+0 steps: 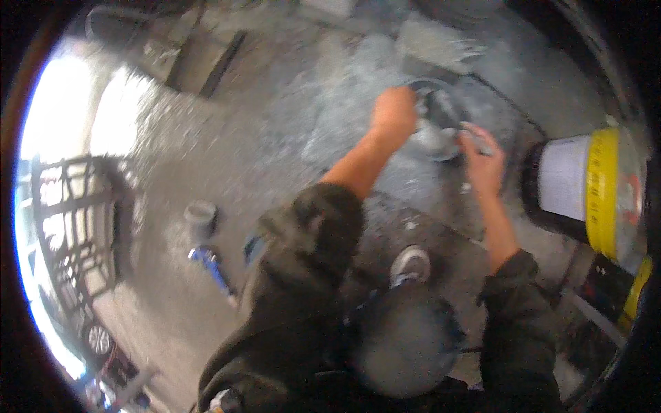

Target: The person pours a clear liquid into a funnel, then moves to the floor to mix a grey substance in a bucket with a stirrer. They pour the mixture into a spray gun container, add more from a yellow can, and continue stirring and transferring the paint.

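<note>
On the grey floor (275,124), at about 2 o'clock, there is a round tub (438,81) with pale grey stuff (432,140) in it; the left hand (396,113) is curled up at its 10 o'clock side and the right hand (486,157) has its fingers (470,138) at its 4 o'clock side, but it is too blurry to tell what they hold. A pale block (430,45) is just beside the tub at its 12 o'clock. A big bucket (564,175) is at 3 o'clock, a little grey cup (200,219) at 9, a blue tool (215,270) at 8.
</note>
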`<state>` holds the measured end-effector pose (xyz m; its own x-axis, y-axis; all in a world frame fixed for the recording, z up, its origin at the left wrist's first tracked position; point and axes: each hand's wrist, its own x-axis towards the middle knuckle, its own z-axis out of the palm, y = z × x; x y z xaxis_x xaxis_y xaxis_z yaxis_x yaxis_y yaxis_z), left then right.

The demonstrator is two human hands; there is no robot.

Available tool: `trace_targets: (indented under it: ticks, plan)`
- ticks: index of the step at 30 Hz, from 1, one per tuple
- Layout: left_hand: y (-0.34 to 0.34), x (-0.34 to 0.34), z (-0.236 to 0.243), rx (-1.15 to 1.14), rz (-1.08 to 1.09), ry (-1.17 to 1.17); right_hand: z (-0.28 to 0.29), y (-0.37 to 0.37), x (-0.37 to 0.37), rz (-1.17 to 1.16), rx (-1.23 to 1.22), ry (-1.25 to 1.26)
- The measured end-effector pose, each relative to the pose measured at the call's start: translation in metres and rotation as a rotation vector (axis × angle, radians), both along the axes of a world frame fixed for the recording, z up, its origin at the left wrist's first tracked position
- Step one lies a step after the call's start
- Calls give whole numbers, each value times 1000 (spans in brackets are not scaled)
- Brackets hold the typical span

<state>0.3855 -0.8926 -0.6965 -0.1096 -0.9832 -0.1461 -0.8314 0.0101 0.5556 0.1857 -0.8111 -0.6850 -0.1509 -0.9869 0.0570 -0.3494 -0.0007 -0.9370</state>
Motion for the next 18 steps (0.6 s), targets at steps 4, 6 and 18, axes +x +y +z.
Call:
trace_targets:
  ticks: [4,6,18]
  plan:
    - [0,-10,18,-6,-95,-81,4,-2,-22,34,62,-45]
    - [7,-7,14,1,-101,14,7,-5,-27,-58,54,28]
    - [11,17,4,53,-76,179,9,-18,-4,-145,72,-609]
